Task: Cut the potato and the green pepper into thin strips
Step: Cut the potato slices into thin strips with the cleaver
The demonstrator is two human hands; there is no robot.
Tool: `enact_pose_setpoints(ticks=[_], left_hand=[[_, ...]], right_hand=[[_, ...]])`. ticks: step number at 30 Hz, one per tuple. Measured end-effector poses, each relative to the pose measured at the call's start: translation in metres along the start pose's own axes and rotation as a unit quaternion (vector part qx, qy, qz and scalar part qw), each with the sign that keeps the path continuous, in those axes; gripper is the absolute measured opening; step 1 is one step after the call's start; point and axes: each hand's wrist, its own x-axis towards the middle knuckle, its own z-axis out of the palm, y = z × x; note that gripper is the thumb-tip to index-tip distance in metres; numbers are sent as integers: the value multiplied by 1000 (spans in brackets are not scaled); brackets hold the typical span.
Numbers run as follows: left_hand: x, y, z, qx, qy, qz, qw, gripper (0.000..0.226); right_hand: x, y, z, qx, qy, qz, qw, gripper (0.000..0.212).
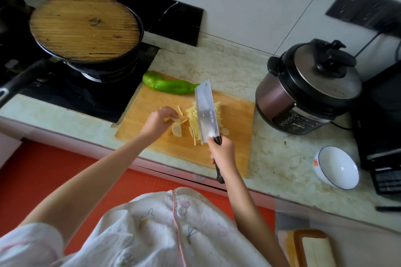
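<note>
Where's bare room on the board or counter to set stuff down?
Free on the cutting board: the right strip between cleaver and pressure cooker; the far-left patch between green pepper and left hand; the near edge left of the right hand. Also counter between board and white bowl. Crowded: board centre, with potato strips, potato slices, cleaver, both hands.

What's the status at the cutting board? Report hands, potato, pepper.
Left hand pinches potato slices; right hand grips cleaver over potato strips. Green pepper whole, uncut, at far edge of cutting board. No obstruction seen.
</note>
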Motion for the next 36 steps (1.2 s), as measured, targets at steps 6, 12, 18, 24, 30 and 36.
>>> enact_pose_setpoints(ticks=[6,12,18,24,30,36], left_hand=[[-12,-22,18,100,-133,11,986,42],[-11,-16,21,164,-100,20,981,58],[4,-8,35,196,-94,42,975,46],[9,7,47,208,-80,67,972,25],[7,9,43,138,-65,53,987,27],[2,4,23,347,-99,-81,929,84]], right_hand=[[-1,4,-6,9,13,11,1000,22],[-1,4,-9,5,13,11,1000,28],[0,-1,-10,8,13,8,1000,28],[1,-3,-10,3,10,5,1000,25],[1,-1,-9,6,5,8,1000,21],[4,-1,-9,10,7,4,1000,22]])
